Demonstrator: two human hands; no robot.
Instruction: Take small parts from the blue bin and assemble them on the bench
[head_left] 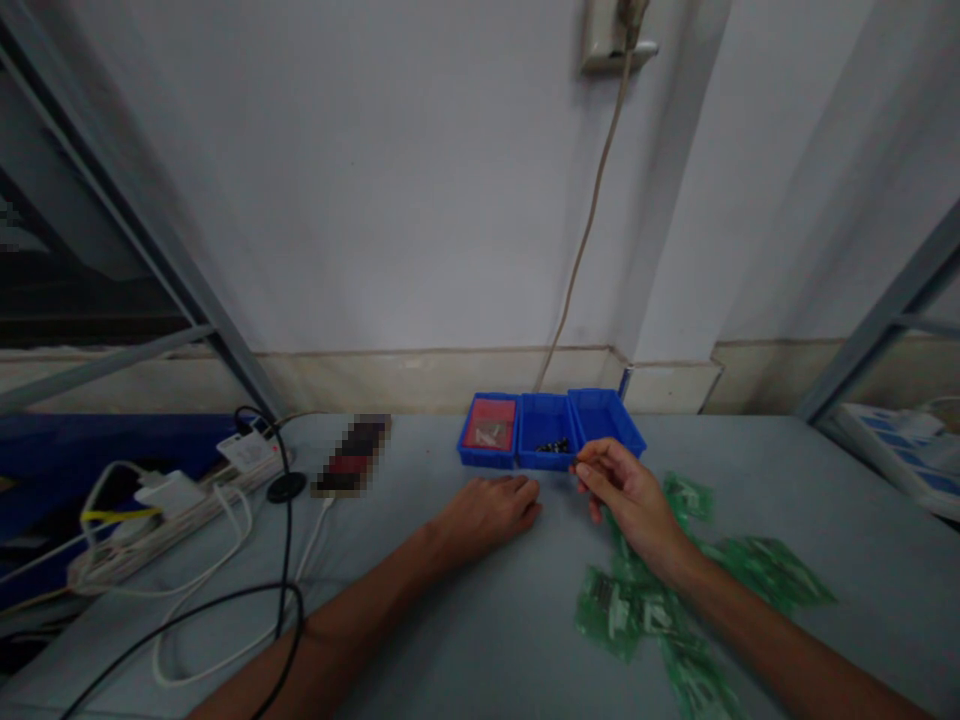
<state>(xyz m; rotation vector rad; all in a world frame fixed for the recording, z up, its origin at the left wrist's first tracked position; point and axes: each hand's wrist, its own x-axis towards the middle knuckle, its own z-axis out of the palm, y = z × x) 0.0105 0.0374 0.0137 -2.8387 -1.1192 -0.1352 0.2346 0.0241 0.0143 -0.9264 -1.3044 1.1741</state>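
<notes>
My left hand [491, 515] rests on the table in front of the blue bins, its fingers curled in and nothing visible in them. My right hand [626, 495] is raised at the front of the bins, thumb and forefinger pinched together; a tiny dark thing may be at the tips, too small to name. The middle blue bin [541, 415] has small dark and shiny pieces [553, 446] at its front. In the left blue bin [466, 445] lies a red packet [495, 412] with a clear bag of small parts. The right blue bin [600, 410] is partly behind my fingers.
Several green plastic bags [776, 570] of small parts lie around and under my right forearm. On the left are a blurred phone [352, 455] on a white cable, a power strip [112, 560] and a black cord [289, 540] looping over my left forearm. A wall stands behind.
</notes>
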